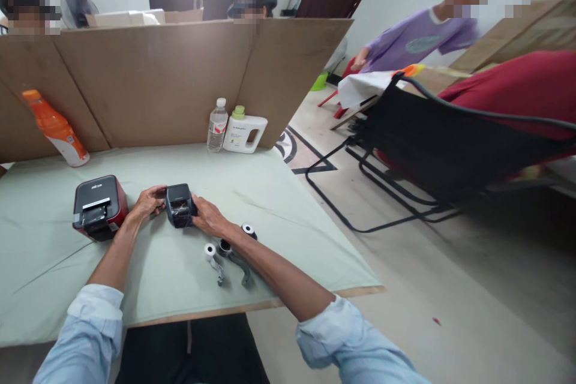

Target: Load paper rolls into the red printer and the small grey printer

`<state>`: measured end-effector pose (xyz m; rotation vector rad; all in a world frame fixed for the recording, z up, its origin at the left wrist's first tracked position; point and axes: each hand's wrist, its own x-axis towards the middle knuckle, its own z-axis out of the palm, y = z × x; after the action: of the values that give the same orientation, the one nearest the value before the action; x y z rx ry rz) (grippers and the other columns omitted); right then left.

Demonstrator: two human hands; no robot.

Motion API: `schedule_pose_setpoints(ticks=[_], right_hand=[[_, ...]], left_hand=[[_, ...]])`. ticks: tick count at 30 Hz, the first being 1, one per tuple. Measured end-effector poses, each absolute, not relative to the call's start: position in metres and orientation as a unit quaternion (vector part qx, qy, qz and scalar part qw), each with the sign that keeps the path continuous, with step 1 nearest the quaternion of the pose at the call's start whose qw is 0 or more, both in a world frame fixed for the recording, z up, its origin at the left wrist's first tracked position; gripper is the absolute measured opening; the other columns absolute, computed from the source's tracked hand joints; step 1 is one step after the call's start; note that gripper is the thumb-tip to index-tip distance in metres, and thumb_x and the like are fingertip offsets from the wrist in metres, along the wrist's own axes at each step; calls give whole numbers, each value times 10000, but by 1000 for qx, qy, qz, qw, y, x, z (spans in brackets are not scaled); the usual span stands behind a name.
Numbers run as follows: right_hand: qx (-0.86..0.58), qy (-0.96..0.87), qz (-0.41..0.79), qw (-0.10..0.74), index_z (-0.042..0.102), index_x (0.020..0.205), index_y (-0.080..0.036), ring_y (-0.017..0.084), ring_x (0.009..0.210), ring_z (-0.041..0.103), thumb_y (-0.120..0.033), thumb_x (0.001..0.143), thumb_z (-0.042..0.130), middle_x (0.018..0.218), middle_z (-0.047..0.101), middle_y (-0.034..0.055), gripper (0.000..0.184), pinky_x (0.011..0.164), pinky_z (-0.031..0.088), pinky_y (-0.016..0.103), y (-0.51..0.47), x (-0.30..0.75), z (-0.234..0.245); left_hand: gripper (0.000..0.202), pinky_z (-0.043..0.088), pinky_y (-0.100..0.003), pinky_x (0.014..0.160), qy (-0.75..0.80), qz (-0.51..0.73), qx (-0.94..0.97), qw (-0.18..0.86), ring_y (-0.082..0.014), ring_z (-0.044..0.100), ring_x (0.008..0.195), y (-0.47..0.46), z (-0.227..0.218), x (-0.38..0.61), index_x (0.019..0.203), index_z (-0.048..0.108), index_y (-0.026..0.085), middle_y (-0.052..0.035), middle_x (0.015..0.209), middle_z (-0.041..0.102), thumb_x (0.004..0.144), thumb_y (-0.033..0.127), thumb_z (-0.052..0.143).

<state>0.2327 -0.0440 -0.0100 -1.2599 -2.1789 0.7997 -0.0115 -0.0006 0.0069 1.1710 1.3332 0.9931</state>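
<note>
A small black label printer is between my hands over the middle of the table, its glossy front turned toward me. My left hand has its fingers curled at the printer's left side. Wrapped against the opposite side is my right hand, whose thumb and fingertips are partly hidden. To the left stands a larger black and red printer. Near my right forearm lie a white roll with a loose grey strip, a dark roll with a strip trailing, and another roll, partly covered by the arm.
An orange bottle, a clear water bottle and a white jug stand along the cardboard partition. A black folding chair is right of the green-covered table. Other people are beyond the partition and chair.
</note>
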Motion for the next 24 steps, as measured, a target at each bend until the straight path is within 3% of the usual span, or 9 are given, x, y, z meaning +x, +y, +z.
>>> schedule_pose_setpoints(ticks=[6,11,17,20,24], right_hand=[[-469,-796,299,239,525,1321,-178,232,956,572,-296,895,659,1120,648,92,461,872,449,325,-43,232,-10],[-466,-792,303,253,547,1287,-200,219,919,574,-309,888,680,1062,661,61,435,844,443,317,-44,232,-8],[-457,-794,317,244,586,1218,-200,196,848,577,-350,897,678,1005,663,36,366,781,437,294,-47,232,5],[-467,-793,300,250,552,1342,-219,216,931,602,-340,911,674,1088,661,53,464,823,463,306,-51,230,10],[-491,-806,221,246,405,1559,-243,259,1141,597,-256,913,670,1339,570,123,698,937,507,366,-58,229,14]], left_hand=[[655,369,-151,361,571,405,492,518,-66,593,527,1,6,-10,1224,741,172,-113,1257,753,590,19,682],[651,363,-147,370,576,399,497,512,-68,587,532,-1,8,-8,1241,729,158,-138,1275,750,601,40,714],[750,454,-180,462,558,410,512,509,-82,627,629,-17,13,-9,1436,624,182,-198,1527,588,696,103,714],[742,480,-201,499,545,418,525,502,-100,635,681,-23,16,-10,1445,627,178,-181,1544,573,709,141,717],[706,520,-231,581,543,401,560,480,-167,676,809,-23,22,-11,1409,668,161,-154,1382,693,712,238,749]])
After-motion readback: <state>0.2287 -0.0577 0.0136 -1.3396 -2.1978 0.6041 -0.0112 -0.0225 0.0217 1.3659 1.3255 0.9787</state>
